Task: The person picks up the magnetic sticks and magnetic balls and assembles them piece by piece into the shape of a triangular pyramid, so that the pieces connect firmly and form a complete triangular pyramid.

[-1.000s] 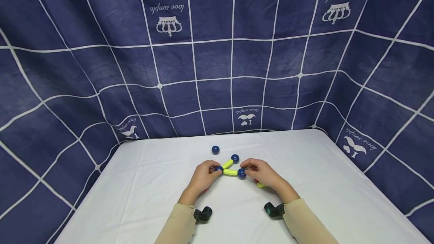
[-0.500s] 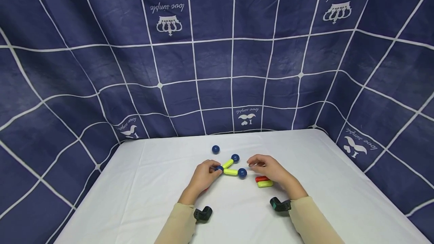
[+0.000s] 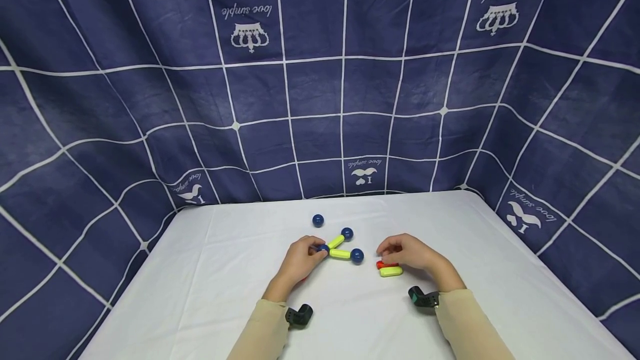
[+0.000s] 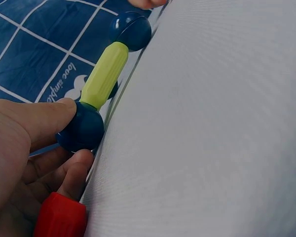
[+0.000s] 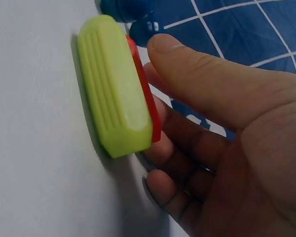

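Observation:
My left hand pinches a blue ball between thumb and fingers. Two yellow-green rods branch from that ball in a V, each ending in another blue ball. Under the left hand, a red rod lies near the curled fingers. On the right, a loose yellow-green rod lies side by side with a red rod. My right hand is over the red rod, thumb and fingers parted, with fingertips right at its far side.
A single blue ball sits farther back on the white-covered table. A dark blue checked curtain hangs behind and along both sides. Each wrist wears a black camera mount.
My right hand has let go of the right-hand blue ball and moved right and toward me, to the loose red rod. The left hand keeps its place on its ball.

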The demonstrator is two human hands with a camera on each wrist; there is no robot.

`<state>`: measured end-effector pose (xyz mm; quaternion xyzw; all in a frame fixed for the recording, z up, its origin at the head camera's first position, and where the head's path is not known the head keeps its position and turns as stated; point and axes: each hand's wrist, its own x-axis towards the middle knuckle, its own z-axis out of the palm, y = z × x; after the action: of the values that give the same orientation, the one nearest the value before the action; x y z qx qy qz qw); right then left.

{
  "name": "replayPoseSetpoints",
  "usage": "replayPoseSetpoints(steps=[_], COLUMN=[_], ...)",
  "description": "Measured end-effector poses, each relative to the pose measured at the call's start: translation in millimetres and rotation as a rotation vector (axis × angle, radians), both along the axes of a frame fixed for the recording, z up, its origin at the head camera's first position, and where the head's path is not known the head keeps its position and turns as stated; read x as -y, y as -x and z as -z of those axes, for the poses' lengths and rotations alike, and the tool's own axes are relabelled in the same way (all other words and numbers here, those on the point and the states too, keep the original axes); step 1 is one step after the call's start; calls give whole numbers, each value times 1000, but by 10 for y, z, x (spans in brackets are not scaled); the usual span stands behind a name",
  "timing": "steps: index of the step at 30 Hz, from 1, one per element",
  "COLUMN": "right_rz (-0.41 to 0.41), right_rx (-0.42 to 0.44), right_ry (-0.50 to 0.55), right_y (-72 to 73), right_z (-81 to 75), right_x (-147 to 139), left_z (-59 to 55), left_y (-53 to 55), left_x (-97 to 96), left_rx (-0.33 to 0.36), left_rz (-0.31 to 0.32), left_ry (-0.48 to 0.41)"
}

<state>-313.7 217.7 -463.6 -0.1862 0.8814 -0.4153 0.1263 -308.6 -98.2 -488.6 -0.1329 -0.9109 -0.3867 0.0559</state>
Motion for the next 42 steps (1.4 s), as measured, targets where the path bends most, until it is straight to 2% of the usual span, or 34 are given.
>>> replayPoseSetpoints(steps=[7,13,18,28,35,42], right_rz=[-42,-38,-26,36,135,173], right_rx=[-18,-40,-50,-43,-80,-17], right_ry=[-41,-82,-74,-25,12,104], right_y=[-22,-19,-16,18,53,41], right_z=[8,21,31,87,116,89], right_x=[-3,3,-1,-14,-21,-3], left_z=[4,-6,2,2,-5,-12], left_y=[5,-2,5,5,-6,-6], left_x=[7,19,22,8,5,6], left_rx=[-13,-19,-11,-2,-4,-1], left_rz=[7,16,16,11,14,17], left_ry=[4,-7,-18,-16,-12,-17])
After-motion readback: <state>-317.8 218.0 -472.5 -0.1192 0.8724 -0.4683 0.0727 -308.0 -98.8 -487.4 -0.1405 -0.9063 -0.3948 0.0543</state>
